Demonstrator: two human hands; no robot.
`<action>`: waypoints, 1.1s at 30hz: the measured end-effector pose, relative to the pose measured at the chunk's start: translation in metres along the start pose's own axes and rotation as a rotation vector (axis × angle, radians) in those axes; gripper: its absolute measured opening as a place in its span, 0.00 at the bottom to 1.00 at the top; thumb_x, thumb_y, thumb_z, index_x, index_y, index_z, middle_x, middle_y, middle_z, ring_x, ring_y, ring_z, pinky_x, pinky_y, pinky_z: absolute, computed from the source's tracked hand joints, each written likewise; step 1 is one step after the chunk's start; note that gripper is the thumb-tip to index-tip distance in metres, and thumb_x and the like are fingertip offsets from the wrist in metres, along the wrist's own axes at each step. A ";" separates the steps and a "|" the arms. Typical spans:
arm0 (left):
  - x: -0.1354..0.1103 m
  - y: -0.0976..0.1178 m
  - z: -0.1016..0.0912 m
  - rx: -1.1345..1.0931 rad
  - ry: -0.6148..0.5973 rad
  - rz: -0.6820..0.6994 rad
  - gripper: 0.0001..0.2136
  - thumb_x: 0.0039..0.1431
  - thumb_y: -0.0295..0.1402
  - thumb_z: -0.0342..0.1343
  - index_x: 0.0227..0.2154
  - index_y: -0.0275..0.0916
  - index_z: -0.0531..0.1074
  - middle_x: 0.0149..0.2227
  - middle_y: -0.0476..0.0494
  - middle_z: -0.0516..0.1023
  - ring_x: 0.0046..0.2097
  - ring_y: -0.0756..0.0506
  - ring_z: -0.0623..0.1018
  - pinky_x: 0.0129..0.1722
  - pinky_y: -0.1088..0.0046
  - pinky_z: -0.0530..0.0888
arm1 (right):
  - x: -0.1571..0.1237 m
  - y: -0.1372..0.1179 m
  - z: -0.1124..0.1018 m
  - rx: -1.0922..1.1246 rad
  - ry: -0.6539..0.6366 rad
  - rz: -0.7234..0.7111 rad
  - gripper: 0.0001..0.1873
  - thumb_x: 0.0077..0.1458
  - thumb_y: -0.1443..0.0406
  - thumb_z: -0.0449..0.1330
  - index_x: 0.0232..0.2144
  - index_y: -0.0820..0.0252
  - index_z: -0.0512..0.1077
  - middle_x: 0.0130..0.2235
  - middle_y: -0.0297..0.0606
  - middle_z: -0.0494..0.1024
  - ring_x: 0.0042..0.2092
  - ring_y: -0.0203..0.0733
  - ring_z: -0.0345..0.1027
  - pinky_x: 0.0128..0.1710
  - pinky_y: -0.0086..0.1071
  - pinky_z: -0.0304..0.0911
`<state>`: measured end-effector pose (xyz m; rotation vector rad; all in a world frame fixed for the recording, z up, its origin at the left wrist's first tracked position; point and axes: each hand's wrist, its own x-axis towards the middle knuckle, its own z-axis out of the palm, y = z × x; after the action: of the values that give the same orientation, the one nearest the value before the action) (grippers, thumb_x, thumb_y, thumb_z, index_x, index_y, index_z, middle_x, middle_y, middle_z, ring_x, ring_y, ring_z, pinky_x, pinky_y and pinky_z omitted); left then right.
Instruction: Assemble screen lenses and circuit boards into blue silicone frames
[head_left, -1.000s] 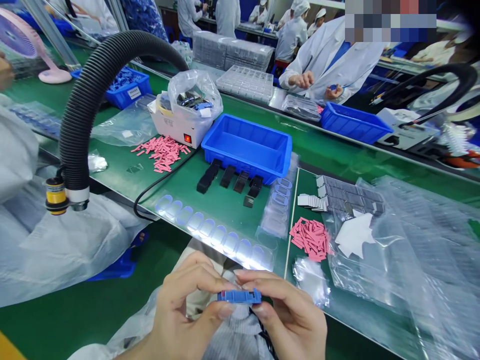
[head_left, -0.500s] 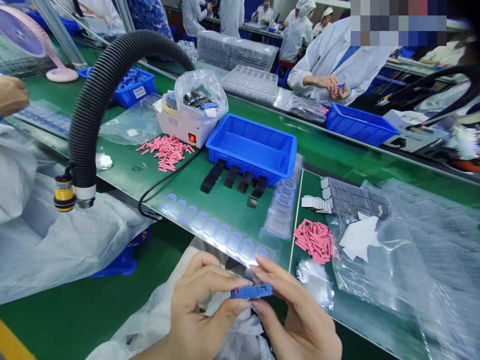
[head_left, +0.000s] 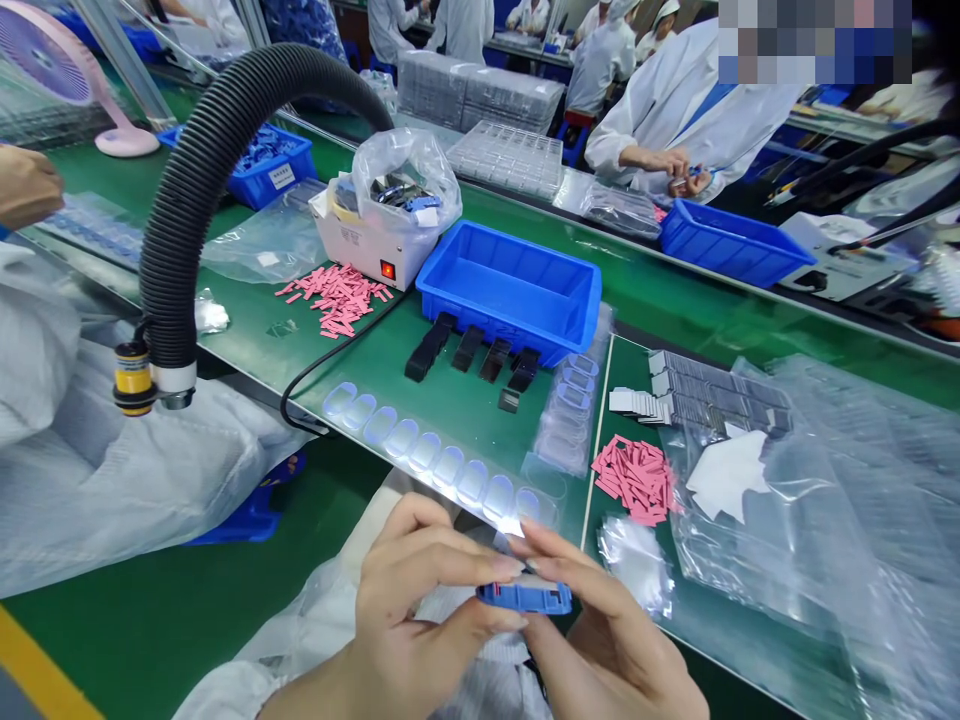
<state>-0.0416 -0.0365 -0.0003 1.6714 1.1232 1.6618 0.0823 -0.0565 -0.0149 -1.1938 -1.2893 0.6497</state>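
Note:
A small blue plastic housing (head_left: 525, 597) is held up in front of me, just off the front edge of the green table. My left hand (head_left: 435, 590) pinches its left end between thumb and fingers. On the other end, the thumb and fingers of my right hand (head_left: 600, 620) are closed. A pale surface shows along the top of the housing, and a small red mark sits near its left end. Just beyond my fingers lies a row of clear oval film pieces (head_left: 427, 452) along the table edge.
A blue bin (head_left: 510, 290) stands mid-table, dark strips (head_left: 469, 348) before it. Pink strips (head_left: 636, 478) and a plastic bag (head_left: 757, 540) lie right. A black hose (head_left: 176, 220) arches at left near a white box (head_left: 367, 245). Co-workers' hands (head_left: 675, 170) work across the table.
Both hands and the blue housing sit slightly further right and lower in view. The housing has tipped, so more of its pale top surface shows. Both hands keep their hold.

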 end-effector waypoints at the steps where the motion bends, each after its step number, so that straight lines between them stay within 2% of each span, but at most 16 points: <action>1: 0.000 -0.001 -0.002 0.004 -0.016 0.016 0.07 0.57 0.38 0.59 0.33 0.40 0.75 0.26 0.50 0.83 0.22 0.51 0.77 0.27 0.69 0.67 | 0.001 0.000 -0.003 0.005 -0.015 0.009 0.11 0.46 0.72 0.67 0.34 0.55 0.76 0.40 0.39 0.81 0.38 0.44 0.77 0.38 0.34 0.75; 5: 0.000 -0.004 -0.006 0.014 -0.064 0.037 0.07 0.57 0.37 0.58 0.33 0.39 0.74 0.26 0.50 0.83 0.22 0.52 0.76 0.27 0.69 0.67 | 0.012 0.002 -0.015 0.039 -0.150 0.031 0.12 0.45 0.72 0.68 0.34 0.53 0.78 0.37 0.37 0.82 0.38 0.44 0.78 0.38 0.32 0.76; 9: 0.001 -0.002 -0.006 -0.002 -0.053 -0.028 0.08 0.55 0.39 0.60 0.30 0.39 0.76 0.22 0.51 0.81 0.22 0.52 0.73 0.26 0.72 0.68 | 0.021 0.002 -0.024 0.043 -0.285 0.022 0.10 0.46 0.71 0.67 0.33 0.53 0.78 0.34 0.37 0.82 0.35 0.45 0.78 0.35 0.30 0.76; 15: 0.007 0.003 -0.010 -0.021 -0.124 -0.101 0.11 0.53 0.43 0.59 0.28 0.40 0.77 0.20 0.49 0.80 0.23 0.51 0.70 0.23 0.75 0.69 | 0.022 0.005 -0.025 0.109 -0.308 0.060 0.08 0.46 0.71 0.67 0.32 0.55 0.79 0.33 0.39 0.82 0.34 0.47 0.78 0.35 0.31 0.76; 19: 0.011 0.004 -0.015 0.043 -0.217 -0.063 0.07 0.55 0.34 0.60 0.35 0.38 0.78 0.25 0.47 0.82 0.27 0.49 0.71 0.24 0.75 0.72 | 0.025 0.008 -0.025 0.121 -0.289 0.084 0.08 0.47 0.71 0.67 0.32 0.55 0.79 0.33 0.39 0.82 0.34 0.48 0.78 0.35 0.32 0.76; 22: 0.008 0.003 -0.016 0.085 -0.215 -0.037 0.06 0.54 0.28 0.61 0.36 0.39 0.78 0.25 0.47 0.82 0.26 0.49 0.71 0.23 0.74 0.73 | 0.026 0.009 -0.029 0.067 -0.317 0.033 0.09 0.49 0.70 0.65 0.34 0.52 0.78 0.35 0.36 0.82 0.35 0.45 0.78 0.35 0.30 0.76; 25: 0.002 0.000 -0.016 0.085 -0.179 -0.106 0.08 0.52 0.27 0.62 0.37 0.40 0.79 0.23 0.47 0.79 0.25 0.49 0.70 0.21 0.75 0.73 | 0.026 0.008 -0.034 -0.078 -0.368 -0.053 0.11 0.52 0.70 0.62 0.38 0.52 0.77 0.37 0.36 0.82 0.37 0.44 0.78 0.37 0.30 0.76; 28: -0.002 -0.001 -0.014 0.065 -0.163 -0.145 0.09 0.51 0.27 0.63 0.36 0.39 0.80 0.21 0.47 0.78 0.24 0.50 0.71 0.19 0.77 0.73 | 0.023 0.007 -0.034 -0.164 -0.315 -0.121 0.11 0.51 0.69 0.64 0.38 0.55 0.76 0.38 0.38 0.81 0.38 0.44 0.77 0.37 0.30 0.75; 31: -0.002 0.001 -0.012 0.059 -0.150 -0.125 0.08 0.51 0.27 0.63 0.35 0.37 0.80 0.21 0.46 0.79 0.24 0.49 0.71 0.19 0.77 0.73 | 0.019 0.006 -0.028 -0.142 -0.201 -0.124 0.09 0.46 0.68 0.68 0.32 0.56 0.75 0.33 0.36 0.80 0.34 0.42 0.77 0.34 0.28 0.74; 33: -0.002 0.002 -0.012 0.061 -0.149 -0.101 0.08 0.51 0.25 0.62 0.35 0.38 0.80 0.22 0.47 0.81 0.24 0.50 0.71 0.19 0.77 0.73 | 0.017 0.004 -0.025 -0.122 -0.174 -0.112 0.08 0.45 0.68 0.68 0.30 0.57 0.74 0.30 0.36 0.80 0.32 0.41 0.76 0.32 0.27 0.74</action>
<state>-0.0525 -0.0409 0.0016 1.7150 1.1753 1.4298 0.1105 -0.0468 -0.0090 -1.1738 -1.5497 0.6097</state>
